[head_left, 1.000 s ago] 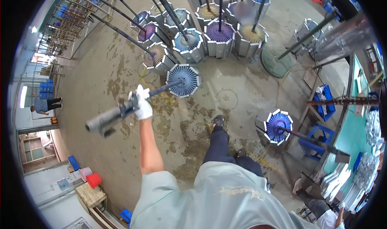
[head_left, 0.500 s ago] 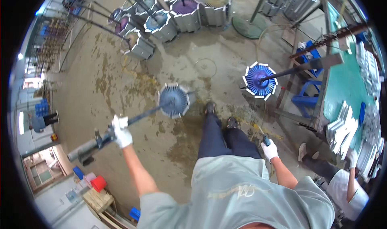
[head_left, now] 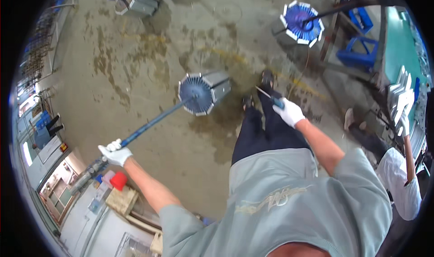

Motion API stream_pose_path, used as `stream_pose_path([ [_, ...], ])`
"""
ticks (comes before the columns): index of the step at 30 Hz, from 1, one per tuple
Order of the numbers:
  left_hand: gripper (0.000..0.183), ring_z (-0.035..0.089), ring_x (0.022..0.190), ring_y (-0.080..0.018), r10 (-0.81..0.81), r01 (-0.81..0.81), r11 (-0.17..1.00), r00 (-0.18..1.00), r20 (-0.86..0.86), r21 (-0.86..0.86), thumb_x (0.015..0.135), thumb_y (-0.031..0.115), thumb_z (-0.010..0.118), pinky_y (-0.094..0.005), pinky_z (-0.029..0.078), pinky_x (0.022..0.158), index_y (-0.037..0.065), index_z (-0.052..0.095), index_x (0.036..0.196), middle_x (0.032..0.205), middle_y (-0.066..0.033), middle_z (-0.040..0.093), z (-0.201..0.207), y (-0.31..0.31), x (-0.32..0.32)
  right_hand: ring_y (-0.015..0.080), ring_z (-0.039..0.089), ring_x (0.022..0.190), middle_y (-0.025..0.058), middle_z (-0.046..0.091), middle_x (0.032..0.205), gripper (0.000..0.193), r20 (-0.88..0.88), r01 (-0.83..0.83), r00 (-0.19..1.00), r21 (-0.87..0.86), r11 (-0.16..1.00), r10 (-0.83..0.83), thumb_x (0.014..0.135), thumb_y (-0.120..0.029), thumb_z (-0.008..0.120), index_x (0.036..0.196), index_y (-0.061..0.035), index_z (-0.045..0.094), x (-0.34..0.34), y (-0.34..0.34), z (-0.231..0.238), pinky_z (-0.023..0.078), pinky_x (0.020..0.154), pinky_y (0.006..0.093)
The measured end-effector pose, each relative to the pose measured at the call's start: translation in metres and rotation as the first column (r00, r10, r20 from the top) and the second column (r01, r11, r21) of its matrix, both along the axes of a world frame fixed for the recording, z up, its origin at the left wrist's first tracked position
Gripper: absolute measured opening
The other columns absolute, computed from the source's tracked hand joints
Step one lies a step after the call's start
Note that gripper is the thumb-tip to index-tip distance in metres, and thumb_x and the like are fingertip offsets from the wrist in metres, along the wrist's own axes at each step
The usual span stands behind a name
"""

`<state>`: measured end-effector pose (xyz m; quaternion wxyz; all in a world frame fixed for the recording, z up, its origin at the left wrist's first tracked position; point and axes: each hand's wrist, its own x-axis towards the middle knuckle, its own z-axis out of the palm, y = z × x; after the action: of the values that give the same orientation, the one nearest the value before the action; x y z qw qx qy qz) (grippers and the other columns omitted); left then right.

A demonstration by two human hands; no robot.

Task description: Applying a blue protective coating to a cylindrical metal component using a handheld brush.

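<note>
My left hand [head_left: 115,154], in a white glove, is closed around a long blue pole [head_left: 151,125]. The pole runs to the middle of a round blue spoked top [head_left: 195,94], which is ringed by upright grey metal strips [head_left: 220,88] like a drum on the floor. My right hand [head_left: 290,113], also gloved in white, holds a screwdriver-like tool [head_left: 277,102] in front of my legs. It has a dark teal handle, and its thin metal shaft points up and left toward the drum, apart from it.
A similar drum with a purple-blue top [head_left: 302,22] stands ahead right. Another strip drum [head_left: 140,1] is at the far left. To the right are blue stools [head_left: 359,51] and a green-topped table [head_left: 400,49]. A co-worker's gloved hand [head_left: 403,123] is at white strips. A red bucket [head_left: 118,181] is lower left.
My view has turned, so the far drums have slid up. My left hand and the pole sit lower and further left in view. My right hand has swung up and inward with the screwdriver-like tool.
</note>
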<state>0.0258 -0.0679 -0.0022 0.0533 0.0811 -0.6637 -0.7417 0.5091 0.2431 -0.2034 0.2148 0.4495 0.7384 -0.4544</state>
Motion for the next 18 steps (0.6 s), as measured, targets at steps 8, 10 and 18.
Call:
stream_pose_path([
  [8,0.054,0.016,0.038,-0.0117,0.067,-0.069,0.990,0.997,-0.023,-0.120,0.100,0.038,0.042,-0.0285,0.026,0.045,0.023,0.020,0.053,0.043,0.0047,0.018,0.001,-0.077,-0.030,0.0345,0.065,0.078,0.0141,0.066,0.078,0.023,-0.249,-0.424,0.845,0.229,0.876,0.474,0.087,-0.033,0.060,0.084,-0.0096,0.062,-0.095,-0.091,-0.072,0.048,0.066,0.0439],
  [10,0.054,0.016,0.037,-0.0116,0.071,-0.075,0.989,0.997,-0.033,-0.126,0.100,0.038,0.042,-0.0287,0.026,0.044,0.023,0.020,0.053,0.043,0.0048,0.018,0.004,-0.089,-0.037,0.0356,0.065,0.075,0.0143,0.066,0.075,0.019,-0.336,-0.475,0.791,0.190,0.859,0.512,0.085,-0.028,0.060,0.083,-0.0089,0.063,-0.102,-0.105,-0.088,0.049,0.066,0.0461],
  [18,0.051,0.024,0.034,-0.0110,0.011,-0.016,0.982,0.999,-0.033,-0.188,0.098,0.033,0.042,-0.0265,0.030,0.042,0.023,0.022,0.052,0.041,0.0061,0.024,0.000,-0.103,-0.064,0.0340,0.067,0.073,0.0156,0.067,0.077,0.036,-0.267,-0.419,0.872,0.026,0.907,0.410,0.089,-0.045,0.058,0.093,-0.0098,0.064,-0.079,-0.103,-0.152,0.053,0.066,0.0433],
])
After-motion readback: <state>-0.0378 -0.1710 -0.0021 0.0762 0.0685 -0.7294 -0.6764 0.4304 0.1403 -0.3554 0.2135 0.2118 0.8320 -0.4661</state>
